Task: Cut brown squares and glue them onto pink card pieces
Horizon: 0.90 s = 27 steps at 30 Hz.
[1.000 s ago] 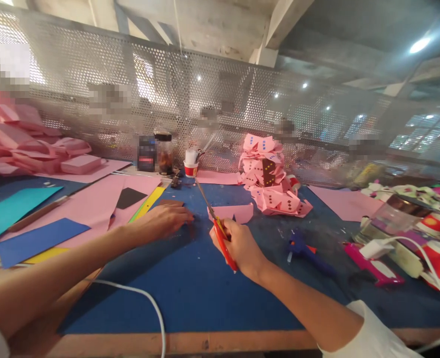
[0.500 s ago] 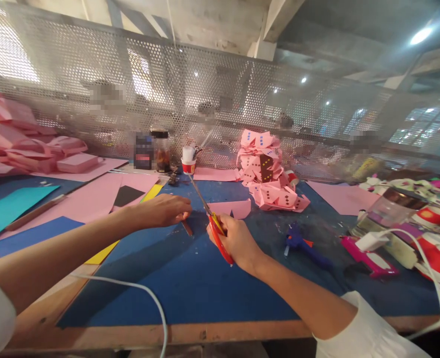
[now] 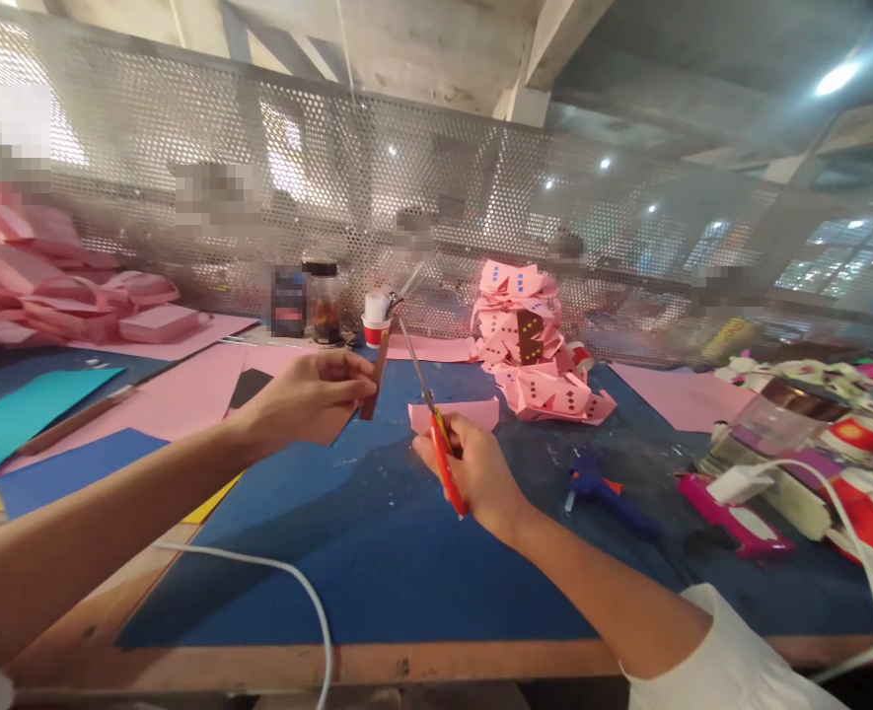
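Between the fingertips of my left hand (image 3: 325, 390) is a narrow brown paper strip (image 3: 375, 380), held nearly upright above the blue mat (image 3: 377, 552). My right hand (image 3: 472, 473) is closed round the red and yellow handles of a pair of scissors (image 3: 447, 463). Their blades point up and away, just right of the strip and apart from it; whether they are parted is hard to see. Behind the scissors lies a pink paper piece (image 3: 480, 412) with a curled edge. Farther back stands a stack of folded pink paper pieces with coloured dots (image 3: 525, 335).
Blue (image 3: 580, 483) and magenta glue guns (image 3: 739, 513) lie at the right, near jars and cups. A white cable (image 3: 288, 567) crosses the front edge. Coloured sheets (image 3: 81, 463) and piled pink paper (image 3: 51, 276) fill the left. A perforated metal screen (image 3: 436, 177) stands behind.
My left hand has picked the brown strip up off the mat and raised it. The scissors in my right hand have turned slightly more upright.
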### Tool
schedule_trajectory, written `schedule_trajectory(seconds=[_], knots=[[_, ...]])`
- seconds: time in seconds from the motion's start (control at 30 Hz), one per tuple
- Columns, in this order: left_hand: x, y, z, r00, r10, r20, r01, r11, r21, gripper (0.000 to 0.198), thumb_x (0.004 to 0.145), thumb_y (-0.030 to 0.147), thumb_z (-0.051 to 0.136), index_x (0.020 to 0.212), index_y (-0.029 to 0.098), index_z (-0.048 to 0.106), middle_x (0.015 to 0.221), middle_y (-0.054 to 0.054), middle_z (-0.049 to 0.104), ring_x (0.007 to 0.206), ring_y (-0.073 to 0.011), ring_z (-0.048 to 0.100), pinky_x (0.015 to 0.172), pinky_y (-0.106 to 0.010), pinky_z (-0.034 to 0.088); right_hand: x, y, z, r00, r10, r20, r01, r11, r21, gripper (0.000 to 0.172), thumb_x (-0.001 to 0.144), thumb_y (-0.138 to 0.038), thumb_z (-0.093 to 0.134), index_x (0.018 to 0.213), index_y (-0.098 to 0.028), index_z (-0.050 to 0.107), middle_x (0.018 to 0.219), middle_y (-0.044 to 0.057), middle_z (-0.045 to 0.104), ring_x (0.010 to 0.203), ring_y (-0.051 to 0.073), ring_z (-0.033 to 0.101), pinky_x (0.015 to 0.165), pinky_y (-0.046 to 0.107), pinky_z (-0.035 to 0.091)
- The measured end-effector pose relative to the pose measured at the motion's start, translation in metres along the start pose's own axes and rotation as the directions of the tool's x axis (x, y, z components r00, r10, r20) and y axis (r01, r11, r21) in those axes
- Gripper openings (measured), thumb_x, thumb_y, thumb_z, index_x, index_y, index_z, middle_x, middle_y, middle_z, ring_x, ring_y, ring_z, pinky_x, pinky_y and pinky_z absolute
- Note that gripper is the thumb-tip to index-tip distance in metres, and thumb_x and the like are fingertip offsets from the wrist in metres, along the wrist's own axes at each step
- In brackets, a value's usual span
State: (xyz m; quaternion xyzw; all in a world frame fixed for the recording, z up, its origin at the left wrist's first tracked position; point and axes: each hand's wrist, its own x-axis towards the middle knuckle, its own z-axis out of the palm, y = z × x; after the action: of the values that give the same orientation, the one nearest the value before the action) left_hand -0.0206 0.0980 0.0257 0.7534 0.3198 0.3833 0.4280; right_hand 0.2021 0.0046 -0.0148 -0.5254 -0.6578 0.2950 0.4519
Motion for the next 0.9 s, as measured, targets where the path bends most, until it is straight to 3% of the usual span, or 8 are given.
schedule_trajectory(seconds=[0.1,0.27,0.63,0.9], knots=[[-0.013,0.009,0.020,0.987,-0.159,0.003,0.155,0.956,-0.250,0.017,0.081,0.032,0.075,0.086,0.019,0.064,0.073,-0.001,0.071,0.070,-0.0143,0.064,0.065,-0.024,0.047,-0.001,-0.002,0.001,0.999,0.037,0.029,-0.040,0.992,0.122,0.028,0.084,-0.048,0.067,0.089,-0.021,0.060,0.062,-0.006,0.057,0.047,0.009,0.051,0.049,0.021,0.042],[-0.027,0.013,0.045,0.974,-0.228,0.008,0.207,0.866,-0.456,0.020,0.075,0.029,0.082,0.078,0.018,0.066,0.077,0.001,0.070,0.074,-0.0128,0.066,0.073,-0.024,0.051,-0.003,-0.005,0.004,0.990,0.099,0.101,-0.118,0.973,0.198,0.029,0.079,-0.043,0.074,0.091,-0.021,0.060,0.062,-0.007,0.055,0.042,0.007,0.047,0.043,0.020,0.039],[-0.039,-0.003,0.060,0.959,-0.248,0.135,0.283,0.846,-0.452,0.020,0.078,0.033,0.080,0.078,0.016,0.069,0.079,-0.003,0.072,0.074,-0.0126,0.063,0.075,-0.025,0.052,-0.007,-0.006,0.005,0.983,0.089,0.161,-0.117,0.978,0.171,0.023,0.083,-0.039,0.069,0.089,-0.021,0.057,0.063,-0.006,0.057,0.042,0.007,0.047,0.042,0.019,0.038],[-0.039,0.001,0.048,0.966,-0.260,-0.001,0.224,0.834,-0.504,0.020,0.079,0.034,0.079,0.079,0.017,0.068,0.082,-0.002,0.070,0.074,-0.0129,0.065,0.075,-0.026,0.054,-0.011,-0.006,0.001,0.970,0.078,0.228,-0.112,0.984,0.138,0.022,0.091,-0.043,0.061,0.091,-0.023,0.055,0.062,-0.008,0.048,0.050,0.008,0.043,0.046,0.020,0.035]])
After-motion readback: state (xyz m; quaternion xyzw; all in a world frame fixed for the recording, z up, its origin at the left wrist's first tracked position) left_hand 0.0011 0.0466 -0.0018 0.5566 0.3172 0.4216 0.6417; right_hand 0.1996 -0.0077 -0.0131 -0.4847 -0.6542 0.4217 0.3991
